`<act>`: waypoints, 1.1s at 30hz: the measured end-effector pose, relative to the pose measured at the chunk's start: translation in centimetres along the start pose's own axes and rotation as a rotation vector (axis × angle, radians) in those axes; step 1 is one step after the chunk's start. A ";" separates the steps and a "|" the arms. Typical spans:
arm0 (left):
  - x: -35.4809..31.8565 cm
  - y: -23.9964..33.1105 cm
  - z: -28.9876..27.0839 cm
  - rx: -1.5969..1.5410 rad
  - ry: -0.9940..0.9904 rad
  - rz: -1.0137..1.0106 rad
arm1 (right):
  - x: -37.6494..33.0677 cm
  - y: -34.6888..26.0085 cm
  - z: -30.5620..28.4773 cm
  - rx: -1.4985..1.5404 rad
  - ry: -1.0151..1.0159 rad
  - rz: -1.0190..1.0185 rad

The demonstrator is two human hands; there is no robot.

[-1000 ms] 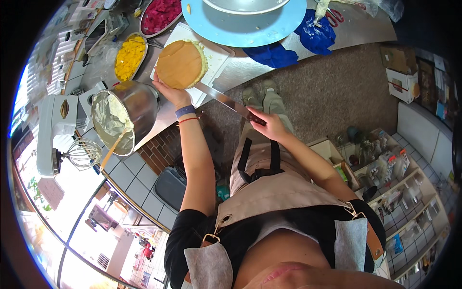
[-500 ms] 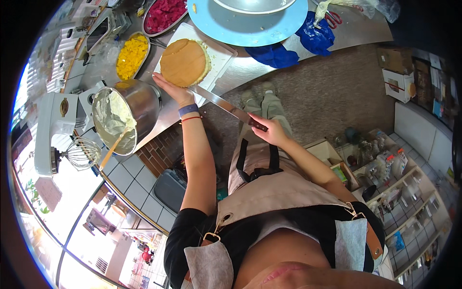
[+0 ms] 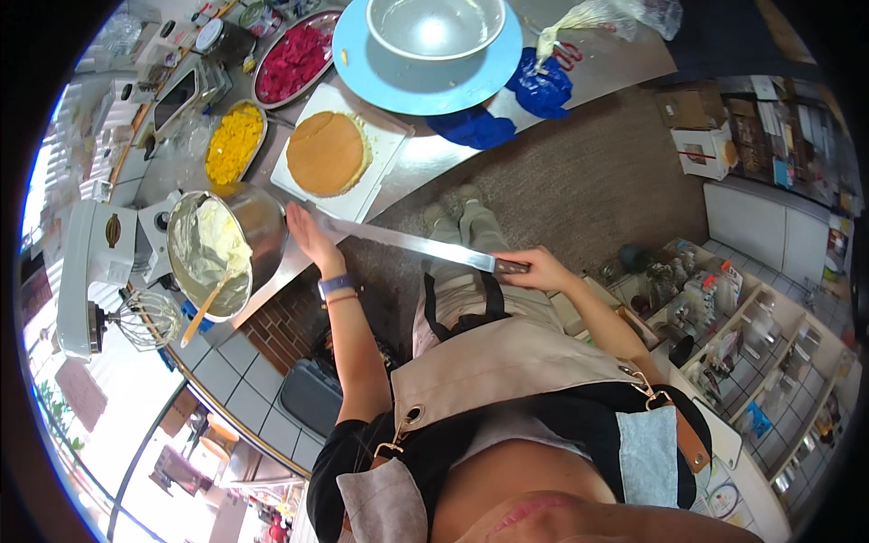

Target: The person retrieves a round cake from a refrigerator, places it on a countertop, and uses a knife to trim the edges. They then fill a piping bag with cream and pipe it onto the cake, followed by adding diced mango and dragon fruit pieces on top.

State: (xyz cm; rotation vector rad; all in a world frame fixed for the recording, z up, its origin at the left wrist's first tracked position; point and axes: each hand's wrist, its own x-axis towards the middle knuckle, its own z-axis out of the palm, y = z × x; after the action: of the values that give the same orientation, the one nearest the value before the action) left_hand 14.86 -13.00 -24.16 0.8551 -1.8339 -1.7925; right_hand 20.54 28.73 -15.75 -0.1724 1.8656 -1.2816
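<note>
A round, brown-topped cake layer (image 3: pixel 324 154) lies on a white board (image 3: pixel 385 149) on the steel counter, pale filling showing at its right edge. My right hand (image 3: pixel 541 270) grips the dark handle of a long knife (image 3: pixel 412 242), its blade pointing left toward the counter's front edge. My left hand (image 3: pixel 312 237) is by the blade's far end, fingers stretched out; whether it touches the blade I cannot tell. Left of that hand is a steel mixing bowl (image 3: pixel 265 231), tilted, with pale cream (image 3: pixel 220 237) and a wooden-handled spatula (image 3: pixel 206 306) in it.
Behind the cake are oval dishes of yellow pieces (image 3: pixel 233 145) and pink pieces (image 3: pixel 294 61). A blue round board (image 3: pixel 358 54) carries a metal bowl (image 3: pixel 434 27). Blue bags (image 3: pixel 543 86) lie at the right. A stand mixer with a whisk (image 3: pixel 149 319) stands left.
My left hand has come off the cake toward me. The knife has drawn back from the cake to the counter's front edge. The view has shifted, showing more of the far counter.
</note>
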 end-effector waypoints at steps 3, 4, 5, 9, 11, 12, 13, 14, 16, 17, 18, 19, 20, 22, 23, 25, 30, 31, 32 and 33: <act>-0.9 -0.9 -0.6 0.037 -0.011 -0.016 | -6.0 1.0 -3.6 -0.061 0.101 0.025; -0.9 -1.2 -0.6 0.036 0.002 -0.040 | -8.2 1.1 -4.7 -0.054 0.163 0.038; -0.6 -1.3 -0.3 0.055 0.020 -0.060 | -10.5 1.8 -5.8 -0.023 0.226 0.078; 2.2 -3.8 0.6 0.118 0.120 -0.086 | -16.7 1.0 -10.0 0.226 0.499 0.332; 3.4 -3.1 2.2 0.421 0.150 -0.010 | -17.6 2.5 -11.6 0.251 0.663 0.277; 3.9 -2.9 2.6 0.575 0.181 0.027 | -17.1 3.7 -12.5 0.259 0.730 0.246; 4.6 -2.9 3.1 0.687 0.216 0.027 | -16.3 4.7 -13.5 0.256 0.782 0.175; 5.2 -2.9 3.2 0.696 0.207 -0.022 | -15.3 5.7 -14.5 0.286 0.842 0.175; 5.9 -2.6 4.5 0.708 0.173 -0.111 | -13.2 7.5 -16.6 0.354 0.975 0.172; 5.8 -2.6 5.3 0.654 0.217 -0.082 | -12.1 8.4 -18.0 0.342 1.004 0.160; 5.9 -2.4 5.6 0.602 0.226 -0.074 | -10.6 9.6 -19.4 0.344 0.998 0.150; 6.0 -2.3 5.8 0.549 0.237 -0.066 | -9.1 10.3 -20.9 0.343 0.988 0.140; 5.9 -2.3 6.0 0.496 0.254 -0.060 | -7.5 10.8 -22.6 0.339 0.973 0.129; 6.5 -2.6 5.1 0.365 0.322 -0.014 | -3.4 11.5 -25.4 0.343 0.928 0.103; 5.9 -2.2 5.5 0.259 0.334 -0.027 | -1.5 11.4 -27.0 0.314 0.908 0.106; 5.7 -0.7 6.9 0.098 0.329 -0.043 | 2.2 13.0 -30.1 0.130 0.957 0.047; 5.1 0.5 5.2 0.107 0.361 0.002 | 11.0 13.5 -36.2 -0.516 1.080 -0.176; 4.8 1.2 5.9 0.050 0.372 0.001 | 11.5 11.7 -36.8 -0.481 1.007 -0.024; 4.4 2.3 7.0 -0.010 0.374 0.001 | 11.6 10.1 -37.3 -0.495 0.963 0.183; 3.8 3.5 7.5 -0.075 0.371 -0.057 | 11.6 9.2 -37.3 -0.522 0.992 0.123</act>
State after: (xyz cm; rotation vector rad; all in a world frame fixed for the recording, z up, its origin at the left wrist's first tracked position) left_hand 6.56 -10.30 -21.67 1.1336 -1.5101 -1.5952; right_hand -9.90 53.12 -25.30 0.3767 2.9754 -0.7947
